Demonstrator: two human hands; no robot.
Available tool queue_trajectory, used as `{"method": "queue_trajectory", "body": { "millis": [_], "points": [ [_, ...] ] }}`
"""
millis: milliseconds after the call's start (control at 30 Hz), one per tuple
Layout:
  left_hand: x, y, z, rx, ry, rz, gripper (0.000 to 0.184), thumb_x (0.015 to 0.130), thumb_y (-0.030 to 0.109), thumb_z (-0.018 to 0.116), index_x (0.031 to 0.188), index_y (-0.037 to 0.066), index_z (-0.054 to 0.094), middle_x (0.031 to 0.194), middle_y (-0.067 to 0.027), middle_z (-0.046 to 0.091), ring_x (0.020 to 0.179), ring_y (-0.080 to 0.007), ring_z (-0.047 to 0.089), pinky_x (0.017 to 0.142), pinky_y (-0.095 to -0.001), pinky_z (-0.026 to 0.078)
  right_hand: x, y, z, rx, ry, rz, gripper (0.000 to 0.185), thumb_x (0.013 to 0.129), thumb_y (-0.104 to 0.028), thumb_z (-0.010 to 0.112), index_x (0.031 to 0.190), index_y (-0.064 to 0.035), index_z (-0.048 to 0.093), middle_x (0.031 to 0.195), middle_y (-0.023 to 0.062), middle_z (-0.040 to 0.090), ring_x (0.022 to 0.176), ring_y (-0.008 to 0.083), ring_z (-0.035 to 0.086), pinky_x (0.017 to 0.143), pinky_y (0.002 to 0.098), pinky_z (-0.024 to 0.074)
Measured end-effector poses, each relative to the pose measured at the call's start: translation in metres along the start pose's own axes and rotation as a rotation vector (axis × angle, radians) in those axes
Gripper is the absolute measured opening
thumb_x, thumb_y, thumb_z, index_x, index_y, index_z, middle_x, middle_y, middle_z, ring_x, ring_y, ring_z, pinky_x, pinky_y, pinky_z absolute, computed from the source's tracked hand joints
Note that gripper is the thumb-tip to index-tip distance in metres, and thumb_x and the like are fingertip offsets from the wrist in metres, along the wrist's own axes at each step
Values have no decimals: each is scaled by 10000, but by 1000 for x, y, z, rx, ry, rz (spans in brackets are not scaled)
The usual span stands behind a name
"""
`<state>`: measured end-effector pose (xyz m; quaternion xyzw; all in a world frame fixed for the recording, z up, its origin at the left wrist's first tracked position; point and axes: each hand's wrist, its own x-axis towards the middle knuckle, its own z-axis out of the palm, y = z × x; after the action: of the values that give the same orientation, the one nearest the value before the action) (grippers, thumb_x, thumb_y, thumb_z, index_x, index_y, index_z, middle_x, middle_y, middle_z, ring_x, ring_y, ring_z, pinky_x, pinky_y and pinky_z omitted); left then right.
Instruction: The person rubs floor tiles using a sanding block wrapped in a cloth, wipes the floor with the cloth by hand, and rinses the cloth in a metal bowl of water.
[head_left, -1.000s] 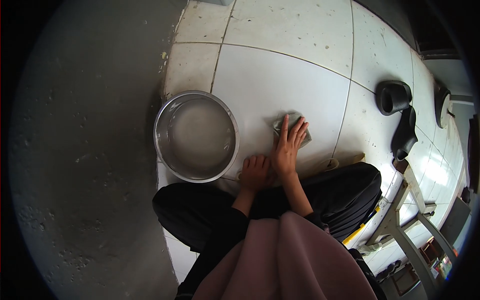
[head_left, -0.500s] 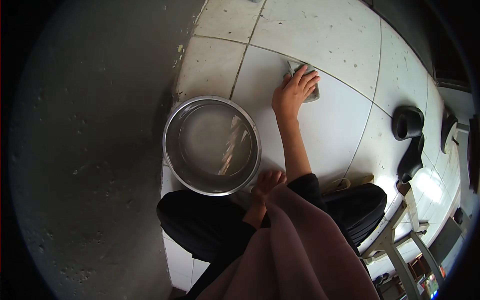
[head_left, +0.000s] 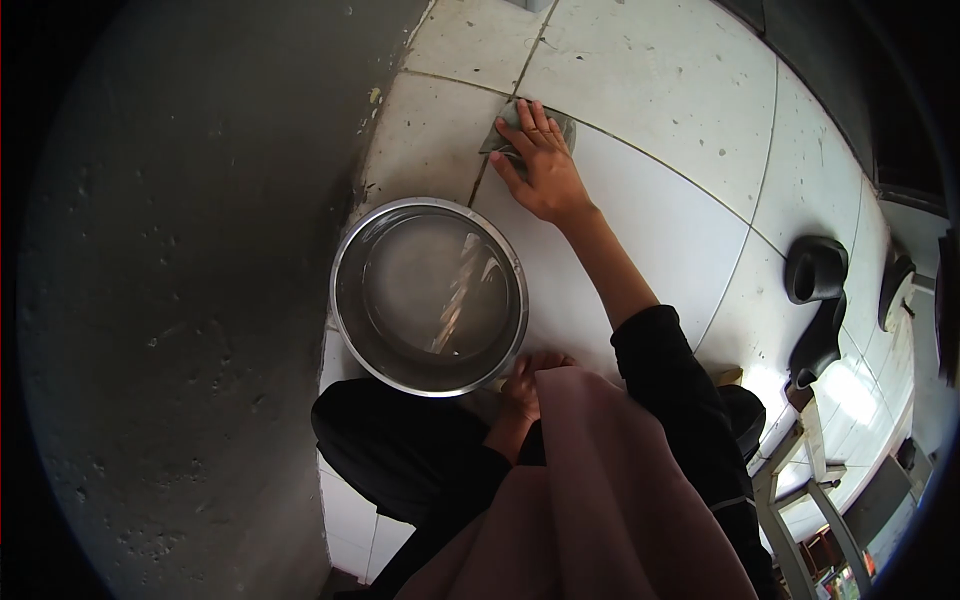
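Note:
My right hand point(head_left: 545, 165) presses a damp-looking grey-green cloth point(head_left: 560, 130) against the white floor tile, with fingers spread over it and the thumb apart. The cloth lies bunched under the palm at a tile corner, beyond the basin. My left hand point(head_left: 525, 385) is low, close to my body and just right of the basin's near rim. Its fingers look loosely extended, partly covered by a pink draped cloth point(head_left: 600, 430), with nothing visible in them. A round metal basin point(head_left: 522, 300) with water in it stands left of my right arm.
A rough grey surface point(head_left: 190, 300) borders the tiles on the left. Dark grouted lines and specks mark the floor point(head_left: 650, 60). To the right are black footwear point(head_left: 818, 270) and a wooden frame point(head_left: 800, 500). My black-clad knee point(head_left: 370, 430) is beside the basin.
My right hand has slid the cloth left and away from me, up to the tile corner. My left hand stays by the basin, and the view has shifted slightly.

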<state>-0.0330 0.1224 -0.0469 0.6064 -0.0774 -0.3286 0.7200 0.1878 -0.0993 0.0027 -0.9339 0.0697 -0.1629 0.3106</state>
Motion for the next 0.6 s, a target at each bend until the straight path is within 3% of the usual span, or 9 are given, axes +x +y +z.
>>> {"method": "queue_trajectory", "body": {
  "millis": [133,200,367,600],
  "points": [
    [1,3,0,-35,41,-56,157,831,313,476,846,169,537,791,43,503,764,-125,530,685,-353,366,-30,-11,-2,55,-40,-25,342,910,-255,551,1187,-55,562,1430,215,353,1363,344,282,1114,445,238],
    [11,47,7,1568,-130,589,170,825,312,489,875,164,557,834,38,538,781,-140,542,687,-356,359,-56,-19,-4,58,-38,-45,293,877,-198,598,1140,-71,579,1424,185,379,1357,325,304,1109,439,257],
    [10,39,-2,1543,-140,645,189,811,300,507,924,165,578,892,37,573,816,-146,563,686,-357,360,-104,-44,-5,-14,-64,38,426,863,-169,607,1268,-77,511,1427,142,394,1357,286,319,1103,426,276],
    [13,40,3,1607,-121,660,184,803,300,498,904,159,562,869,35,555,789,-139,550,683,-355,370,-9,-2,23,-191,185,110,432,908,-137,527,1321,-32,460,1384,170,440,1338,291,351,1093,434,290]
  ]
}}
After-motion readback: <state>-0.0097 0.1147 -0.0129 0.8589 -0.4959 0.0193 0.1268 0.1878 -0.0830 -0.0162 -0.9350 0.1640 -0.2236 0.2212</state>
